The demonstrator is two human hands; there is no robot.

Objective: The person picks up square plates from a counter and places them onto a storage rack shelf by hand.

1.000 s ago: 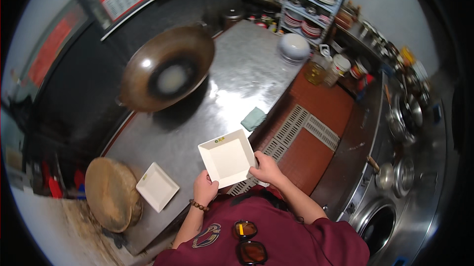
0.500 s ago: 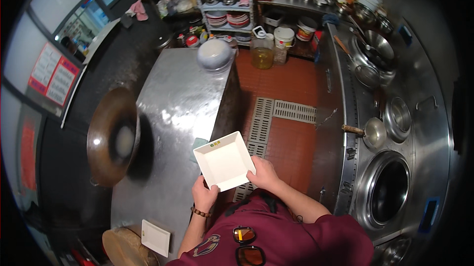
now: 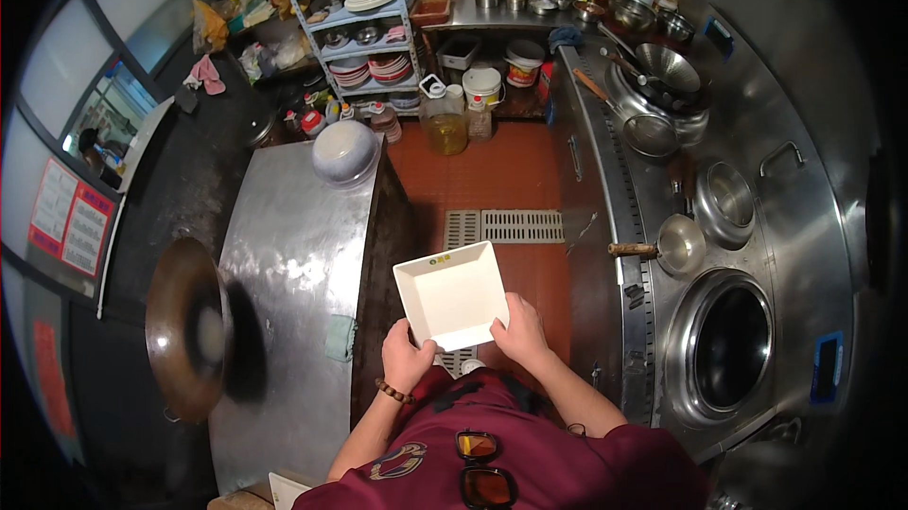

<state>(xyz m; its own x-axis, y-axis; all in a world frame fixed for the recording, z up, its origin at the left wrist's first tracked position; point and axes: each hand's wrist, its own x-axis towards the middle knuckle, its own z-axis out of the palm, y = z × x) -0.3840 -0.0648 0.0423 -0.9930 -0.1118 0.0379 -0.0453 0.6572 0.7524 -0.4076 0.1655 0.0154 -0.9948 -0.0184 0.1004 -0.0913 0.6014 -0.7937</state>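
White square dish held level over the red floor, left hand gripping its 7 o'clock corner, right hand gripping its 5 o'clock corner; floor drain grate at 12 o'clock, steel table at 9 o'clock, ladle at 3 o'clock

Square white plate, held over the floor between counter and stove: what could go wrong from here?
1. The square white plate is held only at its near edge by the left hand and right hand, above red tiled floor; a slipping grip would likely break it.
2. The ladle handle juts toward the aisle and might catch the plate.
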